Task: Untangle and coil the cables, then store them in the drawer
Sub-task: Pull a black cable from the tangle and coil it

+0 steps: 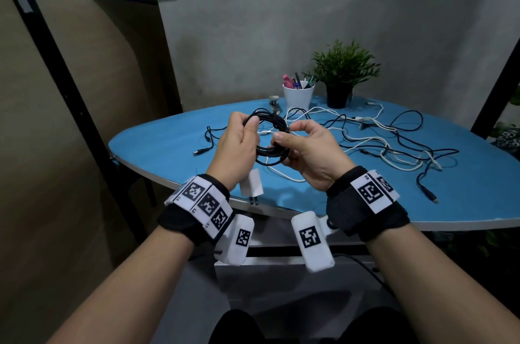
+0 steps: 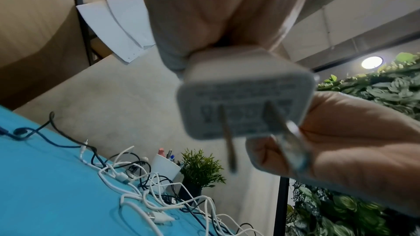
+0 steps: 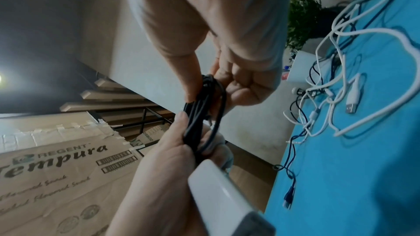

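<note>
Both hands hold a black cable coil above the near part of the blue table. My left hand grips the coil's left side, thumb on top. A white charger plug hangs below that palm, and its two prongs fill the left wrist view. My right hand pinches the coil's right side. In the right wrist view the black coil runs between the two hands, above the white charger. A tangle of white and black cables lies on the table behind and to the right.
A white cup of pens, a potted plant and a small stapler stand at the table's back. A loose black cable end lies left of my hands, another plug near the right front edge. Cardboard panels stand at left.
</note>
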Demonstrator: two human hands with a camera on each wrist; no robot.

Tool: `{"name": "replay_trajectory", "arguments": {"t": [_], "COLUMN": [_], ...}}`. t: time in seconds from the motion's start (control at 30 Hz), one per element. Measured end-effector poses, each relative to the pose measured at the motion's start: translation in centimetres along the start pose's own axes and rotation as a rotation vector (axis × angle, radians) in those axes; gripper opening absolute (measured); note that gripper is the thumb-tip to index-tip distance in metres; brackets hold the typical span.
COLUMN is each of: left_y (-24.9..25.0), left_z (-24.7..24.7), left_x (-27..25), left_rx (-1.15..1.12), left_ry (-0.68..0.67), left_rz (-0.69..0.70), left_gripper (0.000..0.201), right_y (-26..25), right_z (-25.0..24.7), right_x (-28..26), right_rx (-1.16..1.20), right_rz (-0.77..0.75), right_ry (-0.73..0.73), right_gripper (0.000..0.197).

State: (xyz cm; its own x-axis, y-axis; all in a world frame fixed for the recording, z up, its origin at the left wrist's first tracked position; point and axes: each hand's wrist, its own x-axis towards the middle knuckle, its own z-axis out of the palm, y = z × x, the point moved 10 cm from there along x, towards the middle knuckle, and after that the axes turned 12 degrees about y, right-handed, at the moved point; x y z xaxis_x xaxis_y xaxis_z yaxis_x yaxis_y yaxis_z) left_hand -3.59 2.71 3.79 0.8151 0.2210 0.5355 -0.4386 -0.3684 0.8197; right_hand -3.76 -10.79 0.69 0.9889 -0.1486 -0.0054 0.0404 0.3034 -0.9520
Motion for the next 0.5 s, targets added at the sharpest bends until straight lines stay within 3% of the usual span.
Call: {"name": "replay_trajectory", "arguments": {"t": [0.3,0.5], "left_y": [0.1,-1.3], "left_z": [-0.1,1.5], "left_x": [0.2,-1.2], "left_rx": [0.109,-0.183], "left_ry": [0.012,-0.254], "left_rz": [0.023,-0.182], "left_gripper": [0.030,0.037], "right_y": [1.3,0.7], "right_z": [0.4,0.2], "right_x": [0.4,0.9], "right_rx": [0.169,0.192], "right_rz": [0.155,0.115], "right_ry": [-0.049,-0.017], "right_gripper": [0.027,0.024]}}
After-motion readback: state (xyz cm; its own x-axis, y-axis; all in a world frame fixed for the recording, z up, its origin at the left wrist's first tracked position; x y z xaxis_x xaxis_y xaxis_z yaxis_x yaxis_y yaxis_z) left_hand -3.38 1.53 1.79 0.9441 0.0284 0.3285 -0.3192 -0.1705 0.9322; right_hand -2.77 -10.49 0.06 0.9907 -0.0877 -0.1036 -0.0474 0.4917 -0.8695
